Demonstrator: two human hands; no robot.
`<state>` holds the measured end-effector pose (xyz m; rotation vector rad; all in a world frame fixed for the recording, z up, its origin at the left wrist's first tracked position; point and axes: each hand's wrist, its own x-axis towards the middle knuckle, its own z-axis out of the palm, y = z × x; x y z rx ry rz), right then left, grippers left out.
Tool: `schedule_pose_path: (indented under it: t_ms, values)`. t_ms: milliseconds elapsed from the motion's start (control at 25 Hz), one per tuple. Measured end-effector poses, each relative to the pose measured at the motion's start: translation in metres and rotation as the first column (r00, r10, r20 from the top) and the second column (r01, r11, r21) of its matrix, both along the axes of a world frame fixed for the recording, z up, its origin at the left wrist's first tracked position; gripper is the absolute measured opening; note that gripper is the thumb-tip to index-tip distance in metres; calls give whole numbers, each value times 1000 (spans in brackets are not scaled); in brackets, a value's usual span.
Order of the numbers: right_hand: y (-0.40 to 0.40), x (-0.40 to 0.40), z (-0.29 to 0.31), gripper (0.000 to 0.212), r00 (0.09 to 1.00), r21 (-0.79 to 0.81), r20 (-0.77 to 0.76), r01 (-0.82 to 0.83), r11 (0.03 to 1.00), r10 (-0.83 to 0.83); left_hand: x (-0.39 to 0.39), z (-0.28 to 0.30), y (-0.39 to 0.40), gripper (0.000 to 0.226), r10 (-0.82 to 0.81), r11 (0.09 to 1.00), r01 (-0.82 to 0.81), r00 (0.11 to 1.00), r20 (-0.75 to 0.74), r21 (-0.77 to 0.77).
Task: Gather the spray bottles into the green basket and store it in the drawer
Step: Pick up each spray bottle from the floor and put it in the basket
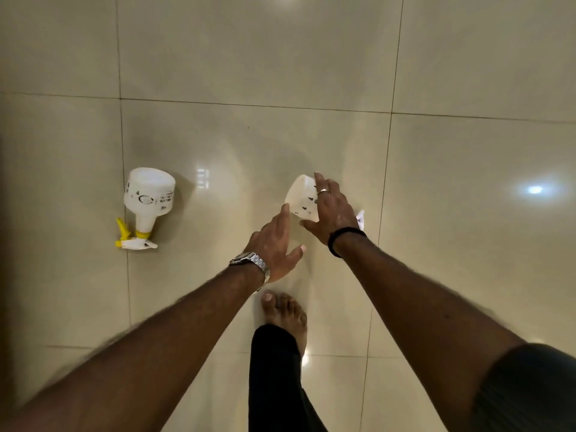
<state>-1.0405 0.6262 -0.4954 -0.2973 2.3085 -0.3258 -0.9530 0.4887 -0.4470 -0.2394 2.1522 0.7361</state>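
Observation:
Two white spray bottles lie on their sides on the beige tiled floor. One bottle with a yellow trigger head is at the left, away from both hands. The second bottle lies at the centre; my right hand is spread over its right side, fingers apart and touching it, hiding most of its neck and nozzle. My left hand hovers open just below and left of that bottle, index finger near its body. No green basket or drawer is in view.
Glossy floor tiles stretch in every direction with light reflections. My bare foot and dark trouser leg stand just below the hands.

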Motion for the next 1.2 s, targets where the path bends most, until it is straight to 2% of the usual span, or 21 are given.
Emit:
schedule_pose_path:
  t_ms: [80, 160, 200, 240, 280, 320, 400, 480, 560, 600, 640, 680, 760, 800, 840, 920, 1000, 1040, 1120, 1200]
  values:
    - [1, 6, 10, 107, 998, -42, 15, 58, 997, -58, 11, 7, -4, 90, 64, 997, -67, 996, 59, 43]
    - [0, 14, 34, 103, 997, -79, -3, 71, 994, -72, 16, 25, -11, 74, 326, 935, -344, 930, 168, 89]
    - [-2, 18, 49, 101, 998, -106, -56, 26, 994, -32, 15, 36, -15, 66, 524, 824, -557, 819, 233, 106]
    - [-5, 24, 67, 99, 992, -136, -124, -53, 989, 36, 13, 51, -18, 63, 700, 645, -754, 647, 304, 120]
    - [-12, 29, 91, 97, 973, -171, -198, -150, 974, 115, 13, 70, -27, 65, 810, 443, -887, 458, 365, 130]
    - [-19, 30, 114, 95, 942, -203, -275, -252, 946, 192, 11, 93, -37, 67, 842, 301, -944, 330, 426, 137]
    - [-24, 32, 134, 90, 869, -256, -404, -406, 877, 285, 10, 114, -45, 70, 830, 172, -975, 222, 512, 144]
    - [-43, 34, 175, 85, 759, -279, -502, -595, 754, 414, 17, 155, -67, 73, 798, 44, -985, 136, 587, 169]
    - [-64, 31, 218, 87, 674, -288, -575, -698, 656, 464, 27, 197, -90, 73, 778, -39, -972, 117, 617, 234]
    - [-75, 30, 237, 87, 669, -311, -592, -704, 639, 449, 32, 216, -101, 71, 777, -91, -957, 106, 621, 277]
    - [-89, 34, 257, 84, 712, -374, -578, -665, 646, 398, 39, 236, -112, 67, 784, -133, -939, 97, 614, 319]
    - [-101, 40, 275, 78, 797, -474, -522, -567, 673, 304, 45, 253, -120, 62, 797, -174, -918, 82, 599, 357]
    - [-128, 56, 311, 76, 959, -690, -281, -225, 688, 33, 61, 286, -136, 51, 850, -216, -871, 54, 525, 440]
    - [-143, 66, 329, 78, 994, -753, -86, -18, 657, -71, 72, 303, -146, 47, 888, -212, -845, 43, 458, 490]
    - [-160, 76, 347, 79, 985, -774, 116, 169, 611, -125, 85, 319, -155, 46, 931, -181, -824, 33, 365, 537]
    - [-197, 95, 378, 66, 926, -752, 348, 369, 546, -147, 119, 344, -173, 49, 994, -34, -808, 34, 104, 588]
    - [-239, 126, 406, 43, 917, -736, 385, 374, 564, -105, 166, 365, -190, 63, 982, 151, -837, 65, -179, 526]
    - [-259, 143, 418, 37, 929, -735, 361, 335, 590, -78, 188, 374, -198, 71, 954, 210, -848, 70, -290, 486]
    - [-296, 188, 437, 37, 953, -739, 303, 215, 638, 30, 242, 388, -216, 82, 899, 256, -870, 55, -434, 421]
    - [-336, 248, 453, 39, 946, -750, 284, 118, 650, 155, 308, 402, -237, 86, 845, 246, -899, 15, -535, 363]
